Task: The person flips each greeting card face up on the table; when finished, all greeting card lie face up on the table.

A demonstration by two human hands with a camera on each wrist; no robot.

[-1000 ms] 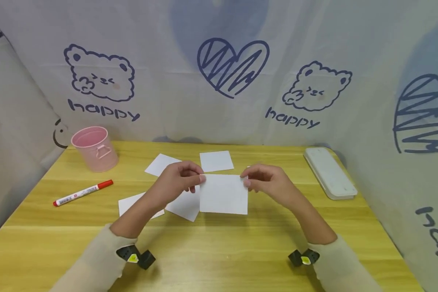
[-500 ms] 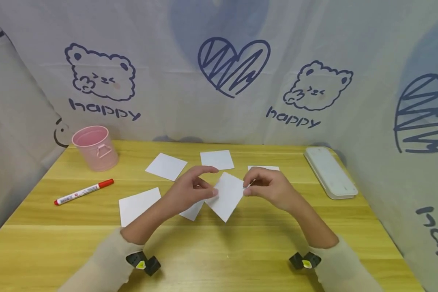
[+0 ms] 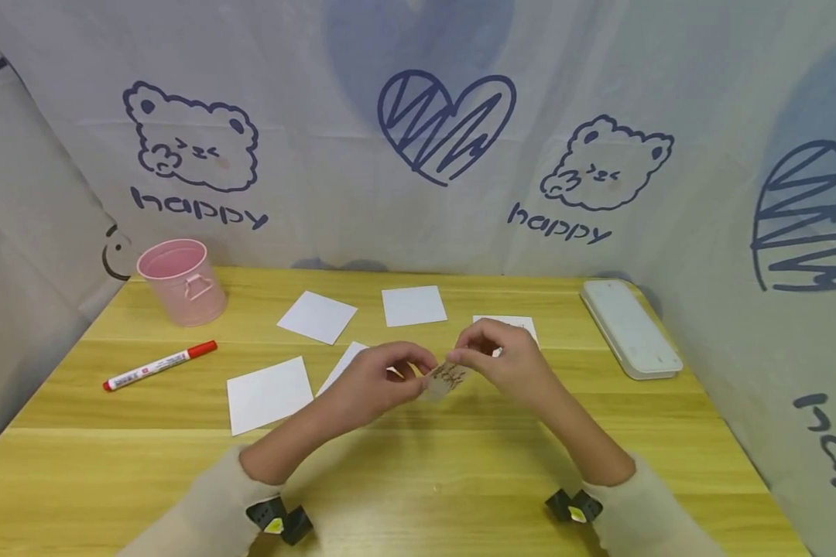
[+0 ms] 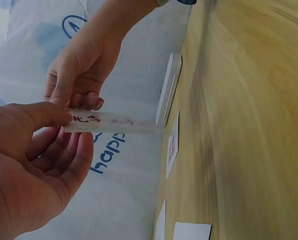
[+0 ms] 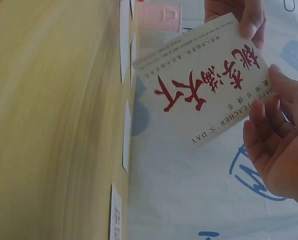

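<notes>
A small greeting card (image 3: 447,381) is held above the middle of the table, tilted between both hands. Its printed side shows in the right wrist view, where the card (image 5: 204,85) bears large red characters and the words "Happy Teacher's Day". My left hand (image 3: 376,387) pinches one corner between thumb and fingers. At another corner, my right hand (image 3: 505,356) pinches the card too. Seen nearly edge-on in the left wrist view, the card (image 4: 106,121) blurs at its far end. Behind my right hand lies a printed card (image 3: 525,322), partly covered by that hand.
Several blank-side-up white cards lie about, including a front left card (image 3: 268,396), a back left card (image 3: 316,317) and a back middle card (image 3: 414,306). A pink bucket (image 3: 188,290), a red-capped marker (image 3: 160,366) and a white case (image 3: 629,329) stand or lie around the sides.
The held card has turned from its blank white side, facing the head camera, to a tilt showing print. My left hand has shifted right and slightly down; both hands have come closer together.
</notes>
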